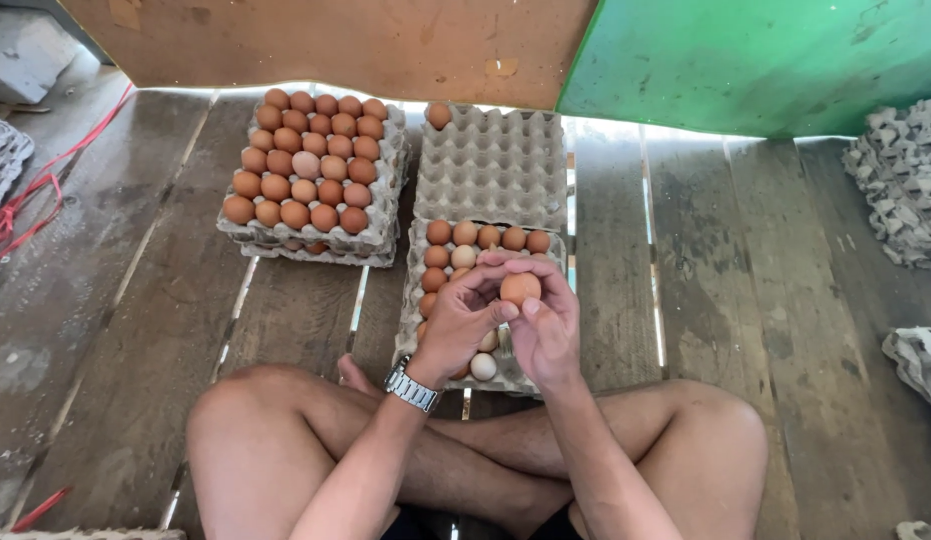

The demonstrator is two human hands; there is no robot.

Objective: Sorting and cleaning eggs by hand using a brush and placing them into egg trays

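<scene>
Over the part-filled near tray (418, 262) on the plank floor, both hands, left hand (461, 322) and right hand (546, 325), close around one brown egg (520, 288), while the stacked tray (391, 170) sits full and the far tray (496, 165) holds a single egg.

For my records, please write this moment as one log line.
left hand: holds brown egg | right hand: holds same egg | below: egg tray
</scene>
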